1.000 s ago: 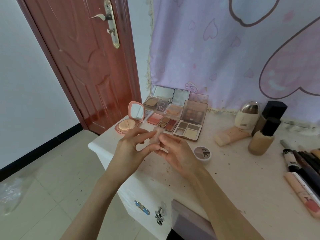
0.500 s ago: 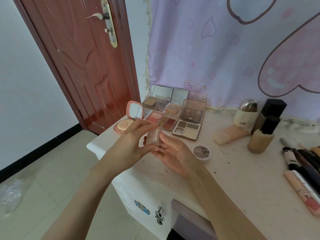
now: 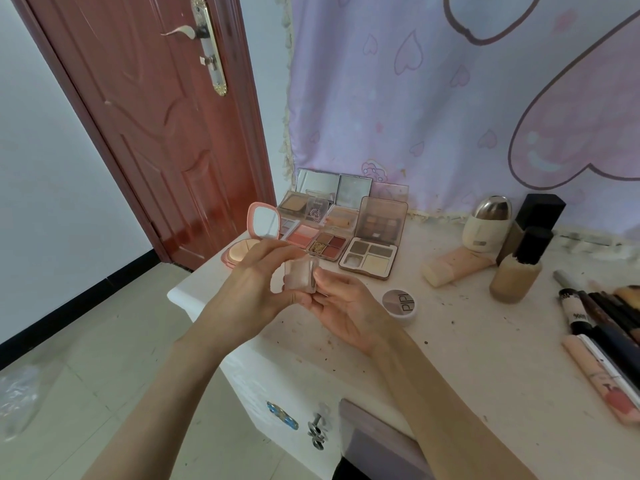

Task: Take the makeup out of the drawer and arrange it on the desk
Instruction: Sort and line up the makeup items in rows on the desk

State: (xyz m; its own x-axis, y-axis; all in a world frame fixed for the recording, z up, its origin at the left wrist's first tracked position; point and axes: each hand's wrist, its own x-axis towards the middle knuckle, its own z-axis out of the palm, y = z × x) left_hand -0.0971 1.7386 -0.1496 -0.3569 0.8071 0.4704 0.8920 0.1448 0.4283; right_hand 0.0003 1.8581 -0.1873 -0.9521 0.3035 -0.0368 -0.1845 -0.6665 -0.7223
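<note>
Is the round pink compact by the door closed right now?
No. The pink compact stands open on the desk, its mirrored lid raised above the powder pan.

- The small square compact of clear plastic (image 3: pixel 300 274) shows a pale pink-beige colour inside.
- The round open compact (image 3: pixel 250 237) is salmon pink, with cream powder.
- The four-pan palette (image 3: pixel 370 257) has grey, brown and pale yellow squares in a brown frame.
- The small round pot (image 3: pixel 400 302) is white with a grey lid and white letters.
- The wall cloth (image 3: pixel 433 98) is lilac with purple heart outlines.
- The wooden door (image 3: pixel 166 126) is dark red-brown.
- The table (image 3: pixel 485 341) is white with dark specks.
</note>
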